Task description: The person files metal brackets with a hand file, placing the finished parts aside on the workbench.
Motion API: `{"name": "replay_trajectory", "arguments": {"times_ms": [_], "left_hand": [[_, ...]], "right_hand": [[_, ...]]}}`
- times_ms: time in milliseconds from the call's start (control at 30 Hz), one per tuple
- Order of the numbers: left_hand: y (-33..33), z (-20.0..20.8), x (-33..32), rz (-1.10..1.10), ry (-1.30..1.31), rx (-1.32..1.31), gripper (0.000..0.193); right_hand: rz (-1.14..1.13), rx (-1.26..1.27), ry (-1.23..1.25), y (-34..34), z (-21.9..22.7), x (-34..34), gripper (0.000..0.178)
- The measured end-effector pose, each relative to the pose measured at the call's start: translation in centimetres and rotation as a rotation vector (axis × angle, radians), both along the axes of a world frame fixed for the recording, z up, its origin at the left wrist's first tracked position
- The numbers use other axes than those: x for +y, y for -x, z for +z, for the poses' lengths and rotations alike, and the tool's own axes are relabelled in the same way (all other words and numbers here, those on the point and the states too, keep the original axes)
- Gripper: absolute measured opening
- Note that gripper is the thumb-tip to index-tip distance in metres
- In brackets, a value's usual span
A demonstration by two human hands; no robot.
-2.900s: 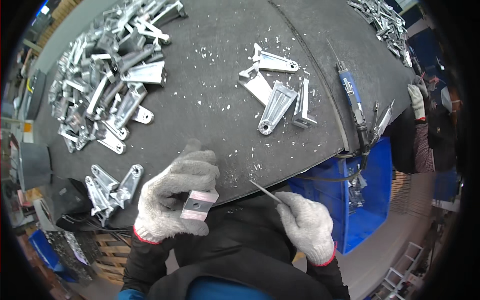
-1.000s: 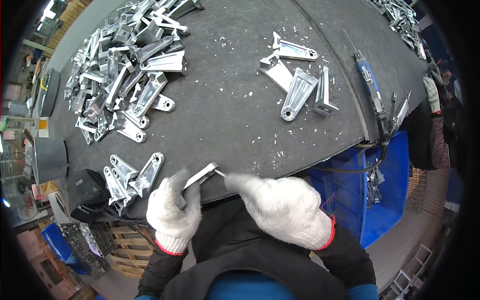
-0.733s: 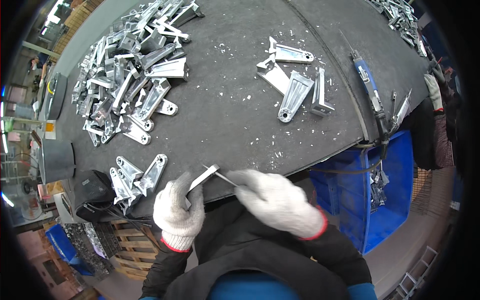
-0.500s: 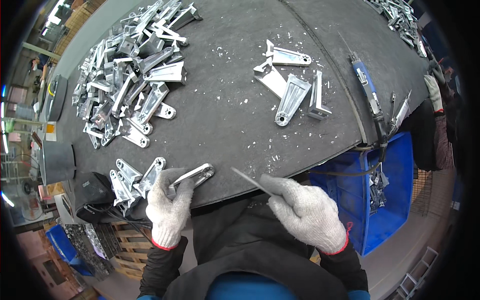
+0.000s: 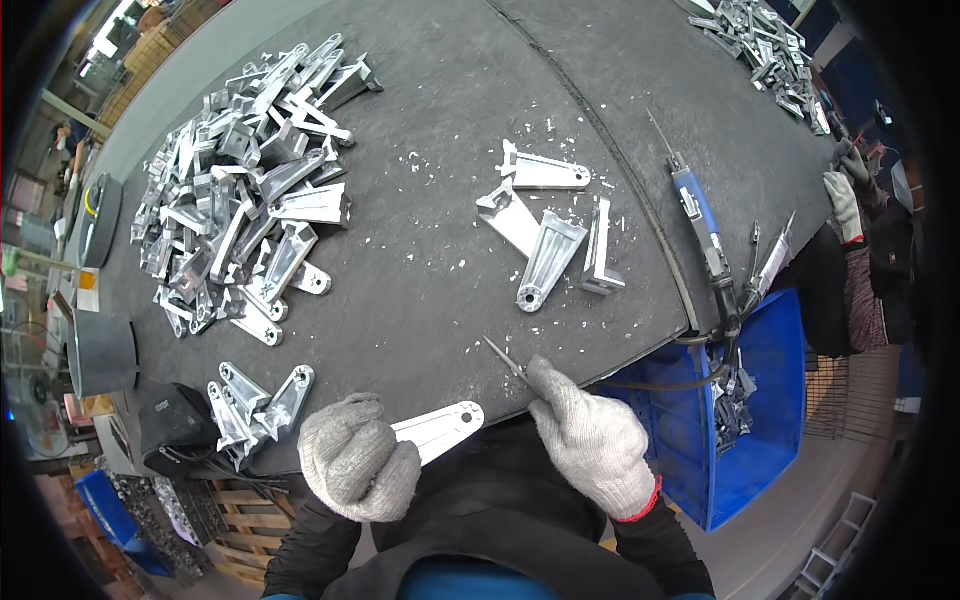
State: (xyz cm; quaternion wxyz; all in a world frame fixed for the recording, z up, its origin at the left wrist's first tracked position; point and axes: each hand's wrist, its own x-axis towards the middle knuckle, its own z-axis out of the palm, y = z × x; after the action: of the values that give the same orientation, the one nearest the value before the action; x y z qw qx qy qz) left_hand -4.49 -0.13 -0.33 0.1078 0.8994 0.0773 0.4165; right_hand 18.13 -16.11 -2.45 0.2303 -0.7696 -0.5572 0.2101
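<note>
In white knit gloves, both hands are at the table's near edge. My left hand is closed around the wide end of a silver metal bracket, whose rounded end with a hole points right. My right hand grips a thin, tapered metal file, its tip pointing up and left over the table. The file and the held bracket are apart. Left of my left hand lies a small group of similar brackets. Several more brackets rest beyond my right hand among metal chips.
A large heap of brackets covers the table's left side. To the right lie a blue air tool and a blue bin with metal parts. A black pouch sits at the left edge. Another person's gloved hand shows far right.
My left hand has lifted the bracket off the table and moved it right and nearer to me, turning palm inward. The file has shifted slightly. The whole view has tilted a little.
</note>
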Motion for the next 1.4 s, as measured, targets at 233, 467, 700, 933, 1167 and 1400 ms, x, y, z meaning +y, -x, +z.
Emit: {"name": "replay_trajectory", "arguments": {"times_ms": [233, 467, 700, 933, 1167, 1400], "left_hand": [[-5.2, -0.6, -0.1, 0.327, 0.656, -0.068, 0.035], [-13.7, 0.1, 2.8, 0.325, 1.488, -0.21, 0.035], [-9.5, 3.9, 2.2, 0.489, 1.647, -0.073, 0.039], [-4.5, 1.2, -1.0, 0.629, 0.705, 0.375, 0.03], [-5.3, 1.9, -2.2, 0.629, 0.338, 0.642, 0.029], [-5.8, 2.4, -1.2, 0.553, 0.394, 0.604, 0.026]], "right_hand": [[-0.013, 0.089, -0.026, -0.7, -0.9, 0.4, 0.044], [0.001, 0.211, 0.03, -1.5, 0.1, 1.1, 0.043], [-0.105, 0.196, -0.254, -2.5, 0.5, 0.2, 0.048], [0.181, 0.053, -0.119, -1.5, 1.1, -0.8, 0.047], [0.132, -0.024, -0.317, 0.1, -0.7, 0.3, 0.048], [0.122, -0.086, -0.258, 0.7, -0.1, 0.6, 0.042]]}}
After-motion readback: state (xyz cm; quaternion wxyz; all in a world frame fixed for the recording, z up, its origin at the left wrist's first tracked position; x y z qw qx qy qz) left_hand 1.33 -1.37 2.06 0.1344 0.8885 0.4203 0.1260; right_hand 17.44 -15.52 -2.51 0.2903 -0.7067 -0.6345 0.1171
